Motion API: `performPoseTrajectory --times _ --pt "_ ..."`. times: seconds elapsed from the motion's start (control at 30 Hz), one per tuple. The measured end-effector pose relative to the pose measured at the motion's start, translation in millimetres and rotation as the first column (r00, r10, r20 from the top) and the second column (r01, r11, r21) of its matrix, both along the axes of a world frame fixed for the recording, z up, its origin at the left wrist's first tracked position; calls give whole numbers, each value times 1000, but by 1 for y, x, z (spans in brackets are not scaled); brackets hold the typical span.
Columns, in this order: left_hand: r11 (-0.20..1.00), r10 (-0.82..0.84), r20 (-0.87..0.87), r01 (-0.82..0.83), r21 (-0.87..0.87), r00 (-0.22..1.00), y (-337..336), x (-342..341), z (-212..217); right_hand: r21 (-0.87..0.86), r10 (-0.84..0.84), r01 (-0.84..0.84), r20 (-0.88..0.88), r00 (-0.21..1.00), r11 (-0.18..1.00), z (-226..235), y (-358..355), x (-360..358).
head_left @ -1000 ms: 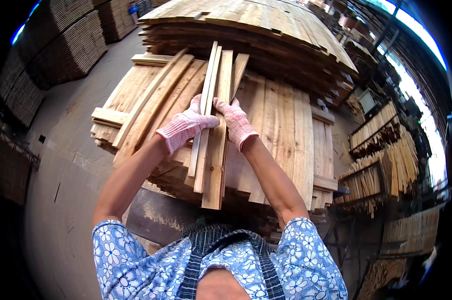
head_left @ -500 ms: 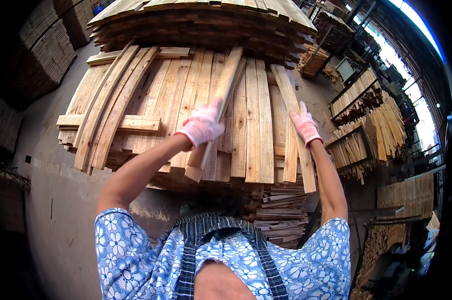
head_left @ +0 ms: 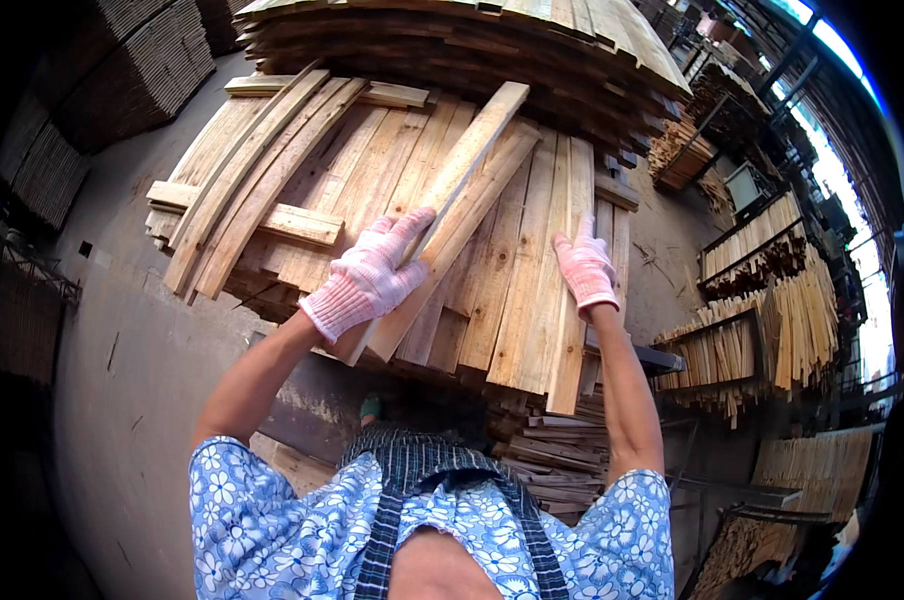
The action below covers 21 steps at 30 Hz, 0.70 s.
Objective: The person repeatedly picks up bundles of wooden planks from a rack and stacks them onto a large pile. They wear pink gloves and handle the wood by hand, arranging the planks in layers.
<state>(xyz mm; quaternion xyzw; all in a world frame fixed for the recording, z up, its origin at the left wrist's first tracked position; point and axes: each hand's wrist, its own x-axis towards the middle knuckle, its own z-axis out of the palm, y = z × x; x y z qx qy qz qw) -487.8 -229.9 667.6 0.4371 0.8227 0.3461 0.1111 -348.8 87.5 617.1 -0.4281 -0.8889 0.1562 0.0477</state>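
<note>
My left hand [head_left: 367, 275], in a pink and white knit glove, is closed around a long wooden plank [head_left: 482, 140] that slants across the layer. A second slanted plank [head_left: 487, 205] lies just right of it. My right hand [head_left: 584, 268], gloved the same way, grips the edge of another plank [head_left: 568, 350], which lies against the row and juts out toward me at its near end. Below them, boards [head_left: 512, 290] lie side by side as the top layer of a stack. The fingertips of both hands are partly hidden.
Two loose boards [head_left: 262, 185] lie at the left across short crosspieces [head_left: 307, 224]. A taller timber pile [head_left: 452, 50] rises behind the layer. Racks of upright planks [head_left: 772, 320] stand at the right. Bundled wood [head_left: 132, 75] fills the far left, beyond the concrete floor [head_left: 142, 400].
My right hand has moved the right plank leftward from its slant to lie against the row. My left hand's plank has tilted further, and the plank beside it has become more exposed.
</note>
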Motion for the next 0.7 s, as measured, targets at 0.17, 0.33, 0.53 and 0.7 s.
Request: performPoseTrajectory --times 0.17,0.33,0.53,0.7 --pt "997 74 -131 -76 -11 989 -35 -20 24 -138 152 -173 -153 977 975 4 24 31" --pt "923 183 -581 -342 -177 793 -112 -105 35 112 60 -55 -37 998 992 27 12 25" --pt "786 66 -486 -346 -512 871 -142 -155 30 -436 34 -249 -444 895 865 66 -103 -73" --pt "625 -51 -431 -308 -717 901 -121 -143 56 -11 -39 39 33 999 999 35 -149 -140"
